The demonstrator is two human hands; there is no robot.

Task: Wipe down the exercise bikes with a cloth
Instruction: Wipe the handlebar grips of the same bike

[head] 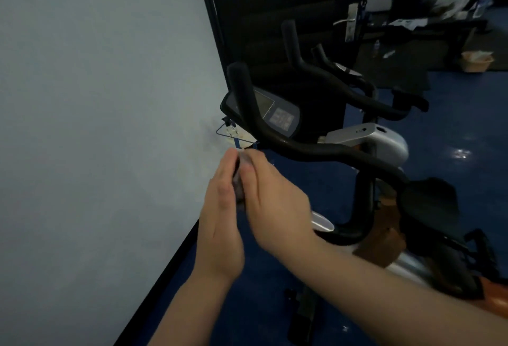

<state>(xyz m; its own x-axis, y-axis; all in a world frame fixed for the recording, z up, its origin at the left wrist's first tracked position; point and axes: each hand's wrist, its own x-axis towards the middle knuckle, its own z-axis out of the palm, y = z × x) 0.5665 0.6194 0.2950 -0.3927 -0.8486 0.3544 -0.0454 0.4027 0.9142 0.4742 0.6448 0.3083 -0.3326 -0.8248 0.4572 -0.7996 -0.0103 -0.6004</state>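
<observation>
The cloth [238, 181], a small grey wad, I hold pressed between my left hand [221, 224] and right hand [270, 203], fingers nearly straight, beside the bike's handlebar [316, 150]; I judge wiping that bar comes next.

— What's under me here?
— A shiny blue floor [453, 170]. My exercise bike [365, 142] stands on it beside the wall.
— Anything else down there?
— A cardboard box [477, 62] at the far right, with scattered clutter nearby.
</observation>
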